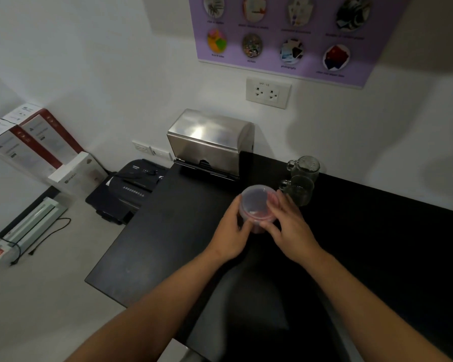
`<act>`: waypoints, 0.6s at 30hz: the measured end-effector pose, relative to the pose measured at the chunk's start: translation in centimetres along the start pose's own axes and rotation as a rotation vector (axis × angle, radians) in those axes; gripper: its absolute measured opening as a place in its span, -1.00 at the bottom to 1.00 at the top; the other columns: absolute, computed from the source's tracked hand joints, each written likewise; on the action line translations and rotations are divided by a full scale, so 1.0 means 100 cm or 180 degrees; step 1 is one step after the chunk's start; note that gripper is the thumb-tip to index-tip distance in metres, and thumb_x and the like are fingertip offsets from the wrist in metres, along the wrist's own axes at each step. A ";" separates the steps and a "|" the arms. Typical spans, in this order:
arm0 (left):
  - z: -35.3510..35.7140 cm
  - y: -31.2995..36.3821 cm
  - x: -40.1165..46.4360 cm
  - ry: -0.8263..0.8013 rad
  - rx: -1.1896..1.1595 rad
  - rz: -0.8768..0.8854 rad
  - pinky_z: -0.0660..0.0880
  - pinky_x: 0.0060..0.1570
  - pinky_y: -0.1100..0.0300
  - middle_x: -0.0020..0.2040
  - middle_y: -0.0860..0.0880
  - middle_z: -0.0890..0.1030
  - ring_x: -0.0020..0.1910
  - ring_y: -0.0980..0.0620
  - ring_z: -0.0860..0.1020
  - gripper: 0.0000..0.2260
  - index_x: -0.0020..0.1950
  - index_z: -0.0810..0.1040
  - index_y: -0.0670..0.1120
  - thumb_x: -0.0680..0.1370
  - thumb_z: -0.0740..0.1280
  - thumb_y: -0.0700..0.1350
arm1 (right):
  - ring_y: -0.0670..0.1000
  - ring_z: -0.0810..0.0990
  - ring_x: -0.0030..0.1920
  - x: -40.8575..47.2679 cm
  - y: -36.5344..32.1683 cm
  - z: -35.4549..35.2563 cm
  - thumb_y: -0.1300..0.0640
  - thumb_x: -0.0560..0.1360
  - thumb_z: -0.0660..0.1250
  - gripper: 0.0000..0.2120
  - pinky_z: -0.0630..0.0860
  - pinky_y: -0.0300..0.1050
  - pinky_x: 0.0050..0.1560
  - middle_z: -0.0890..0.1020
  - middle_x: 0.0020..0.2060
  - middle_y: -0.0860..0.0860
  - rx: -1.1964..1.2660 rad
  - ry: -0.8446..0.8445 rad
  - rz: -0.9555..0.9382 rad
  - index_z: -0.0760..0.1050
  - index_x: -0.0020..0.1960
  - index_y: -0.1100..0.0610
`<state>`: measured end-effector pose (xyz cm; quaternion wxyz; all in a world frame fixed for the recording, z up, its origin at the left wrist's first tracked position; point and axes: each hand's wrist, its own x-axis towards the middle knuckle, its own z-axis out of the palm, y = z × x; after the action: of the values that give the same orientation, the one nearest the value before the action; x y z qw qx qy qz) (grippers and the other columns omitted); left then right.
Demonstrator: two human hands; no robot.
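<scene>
gripping lidded plastic tub point(256, 203) | left hand point(230, 235) | right hand point(289, 227) | black table point(168, 231)

White walls point(89, 61), black counter point(168, 231)

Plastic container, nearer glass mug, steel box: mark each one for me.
plastic container point(255, 202): head view, middle of its translucent lid.
nearer glass mug point(302, 192): head view, its clear side wall.
steel box point(208, 131): head view, its shiny top face.
</scene>
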<state>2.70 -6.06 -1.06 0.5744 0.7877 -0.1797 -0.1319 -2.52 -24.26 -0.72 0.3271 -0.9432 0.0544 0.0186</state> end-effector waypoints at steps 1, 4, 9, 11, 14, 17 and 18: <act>-0.001 0.002 0.010 0.0009 -0.0076 -0.0064 0.53 0.42 0.00 0.38 0.00 0.61 0.38 0.07 0.59 -0.53 0.48 0.39 0.21 0.65 0.40 -0.16 | 0.08 -0.15 0.69 0.012 0.000 -0.004 -0.08 0.65 0.29 -0.32 -0.08 0.07 0.66 -0.01 0.70 0.02 -0.0219 -0.0018 0.0007 0.10 0.68 0.01; 0.001 -0.004 0.044 0.0085 -0.0141 -0.0320 0.51 0.45 -0.08 0.41 -0.06 0.59 0.41 0.01 0.58 -0.44 0.58 0.32 0.09 0.63 0.40 -0.19 | 0.16 -0.14 0.68 0.044 0.000 -0.018 -0.13 0.64 0.29 -0.37 -0.12 0.13 0.65 0.09 0.68 0.06 -0.0484 -0.0007 0.0129 0.20 0.65 -0.03; 0.009 -0.015 0.095 0.0104 -0.0263 -0.0553 0.49 0.45 -0.17 0.37 -0.14 0.60 0.37 -0.10 0.59 -0.48 0.56 0.38 -0.03 0.61 0.37 -0.24 | 0.29 0.28 0.52 0.086 0.010 -0.036 -0.43 0.48 0.21 -0.25 0.14 0.25 0.54 0.50 0.39 0.09 -0.0773 0.0172 0.0054 0.44 0.52 -0.03; 0.012 -0.006 0.106 0.0080 -0.0501 -0.0569 0.48 0.45 -0.06 0.34 -0.17 0.59 0.33 -0.08 0.57 -0.52 0.53 0.40 -0.16 0.62 0.35 -0.35 | 0.28 0.35 0.47 0.099 0.017 -0.039 -0.45 0.44 0.23 -0.24 0.19 0.22 0.51 0.55 0.37 0.07 -0.0841 0.0250 -0.0007 0.48 0.48 -0.01; 0.015 0.008 0.122 0.0199 -0.0125 -0.0467 0.51 0.19 0.32 0.27 -0.06 0.63 0.24 0.06 0.57 -0.55 0.51 0.45 -0.09 0.62 0.38 -0.30 | 0.22 0.41 0.44 0.116 0.025 -0.043 -0.42 0.42 0.31 -0.25 0.23 0.19 0.49 0.57 0.38 0.05 -0.0671 0.0329 -0.0001 0.47 0.44 0.03; 0.016 0.009 0.136 0.0234 0.0072 -0.0337 0.54 0.29 0.18 0.28 0.00 0.67 0.25 0.05 0.61 -0.55 0.49 0.48 0.04 0.61 0.39 -0.22 | 0.18 0.47 0.39 0.131 0.032 -0.045 -0.38 0.41 0.33 -0.26 0.30 0.17 0.45 0.57 0.38 0.01 -0.0535 0.0405 -0.0024 0.41 0.48 -0.02; 0.016 0.009 0.140 0.0232 0.0108 -0.0305 0.53 0.31 0.14 0.30 -0.01 0.67 0.27 0.03 0.61 -0.54 0.50 0.48 0.05 0.61 0.39 -0.21 | 0.18 0.47 0.38 0.134 0.033 -0.046 -0.31 0.43 0.38 -0.29 0.33 0.16 0.43 0.57 0.38 0.02 -0.0487 0.0419 -0.0011 0.41 0.48 -0.01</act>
<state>14.53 -13.79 -0.69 0.5602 0.8093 -0.1230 -0.1273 10.37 -30.89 -0.05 0.2498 -0.9648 0.0726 -0.0399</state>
